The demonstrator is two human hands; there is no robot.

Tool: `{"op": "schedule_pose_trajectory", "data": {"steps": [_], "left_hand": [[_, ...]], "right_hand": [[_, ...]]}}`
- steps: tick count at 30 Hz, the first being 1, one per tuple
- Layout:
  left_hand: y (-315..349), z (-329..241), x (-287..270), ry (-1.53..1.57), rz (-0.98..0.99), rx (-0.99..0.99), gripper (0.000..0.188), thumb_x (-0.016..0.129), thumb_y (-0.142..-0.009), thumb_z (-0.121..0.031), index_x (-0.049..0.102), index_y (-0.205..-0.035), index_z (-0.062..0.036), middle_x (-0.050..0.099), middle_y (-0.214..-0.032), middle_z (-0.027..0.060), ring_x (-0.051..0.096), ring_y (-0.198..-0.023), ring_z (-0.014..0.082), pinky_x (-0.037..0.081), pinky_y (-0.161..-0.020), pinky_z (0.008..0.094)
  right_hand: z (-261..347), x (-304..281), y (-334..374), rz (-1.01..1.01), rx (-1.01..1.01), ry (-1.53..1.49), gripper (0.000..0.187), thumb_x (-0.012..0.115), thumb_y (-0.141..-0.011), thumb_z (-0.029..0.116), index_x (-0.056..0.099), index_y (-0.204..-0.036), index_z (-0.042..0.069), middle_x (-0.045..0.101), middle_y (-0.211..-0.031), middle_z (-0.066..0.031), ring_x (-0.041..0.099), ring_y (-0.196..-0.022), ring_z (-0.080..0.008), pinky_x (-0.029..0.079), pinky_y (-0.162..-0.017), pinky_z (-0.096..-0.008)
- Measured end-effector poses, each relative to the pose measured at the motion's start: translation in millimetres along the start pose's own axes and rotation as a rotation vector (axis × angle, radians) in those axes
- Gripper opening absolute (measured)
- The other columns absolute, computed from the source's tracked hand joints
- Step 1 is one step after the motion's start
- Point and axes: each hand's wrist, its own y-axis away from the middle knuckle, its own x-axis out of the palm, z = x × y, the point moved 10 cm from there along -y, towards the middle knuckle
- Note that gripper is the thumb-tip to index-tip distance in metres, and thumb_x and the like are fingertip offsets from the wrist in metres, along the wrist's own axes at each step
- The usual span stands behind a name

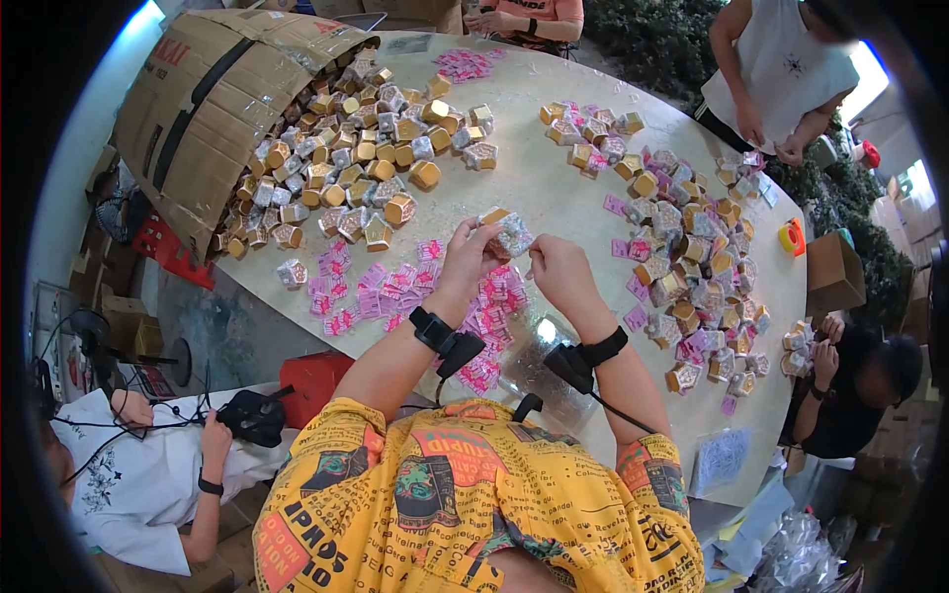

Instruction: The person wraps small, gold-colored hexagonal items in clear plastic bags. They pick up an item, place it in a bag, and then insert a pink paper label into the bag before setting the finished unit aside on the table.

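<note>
My left hand [469, 261] is closed on a small faceted gold-and-white box [510, 235], held above the table. Beside the box's right edge, the fingers of my right hand [560, 269] are pinched together; whatever they hold, if anything, is too small to make out. Below my hands lies a spread of pink printed cards [384, 289], partly covered by my left forearm. A clear plastic container [542, 368] rests between my forearms, near the table's front edge.
A tipped cardboard carton [213, 99] spills a heap of similar gold-and-white boxes [381, 148] at the left. More boxes with pink cards [697, 267] cover the right side. An orange tape roll [791, 237] lies at the right edge. Several people stand or sit around the table.
</note>
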Motion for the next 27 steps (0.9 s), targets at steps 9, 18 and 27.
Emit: {"op": "schedule_pose_trajectory", "data": {"steps": [9,18,27], "left_hand": [[3.0,1.4,7.0,0.072,0.098,-0.056,0.025,0.058,-0.086,-0.02,0.055,-0.107,-0.0054,0.061,-0.097,0.0099,0.061,-0.09,0.0211,0.052,-0.082,0.0367],[3.1,1.2,7.9,0.09,0.089,-0.03,0.031,0.054,-0.087,-0.017,0.05,-0.115,-0.004,0.06,-0.1,0.0097,0.062,-0.087,0.0205,0.053,-0.079,0.0366],[6.1,-8.3,19.2,0.232,0.165,0.083,0.036,0.054,-0.087,-0.014,0.047,-0.121,-0.0038,0.058,-0.107,0.0111,0.059,-0.099,0.023,0.05,-0.088,0.0408]], "right_hand": [[-1.0,-2.8,-0.4,-0.009,0.049,-0.07,0.013,0.056,-0.079,0.01,0.06,-0.073,-0.002,0.059,-0.07,-0.0236,0.059,-0.068,-0.0404,0.047,-0.062,-0.0461],[2.5,-4.6,1.2,-0.031,0.035,-0.034,0.013,0.056,-0.078,0.009,0.06,-0.073,-0.003,0.059,-0.069,-0.0239,0.059,-0.068,-0.0404,0.047,-0.063,-0.0461],[-42.8,18.0,8.7,-0.017,0.329,-0.442,0.016,0.056,-0.076,0.009,0.064,-0.076,-0.004,0.061,-0.065,-0.0194,0.061,-0.059,-0.0271,0.047,-0.057,-0.0354]]}}
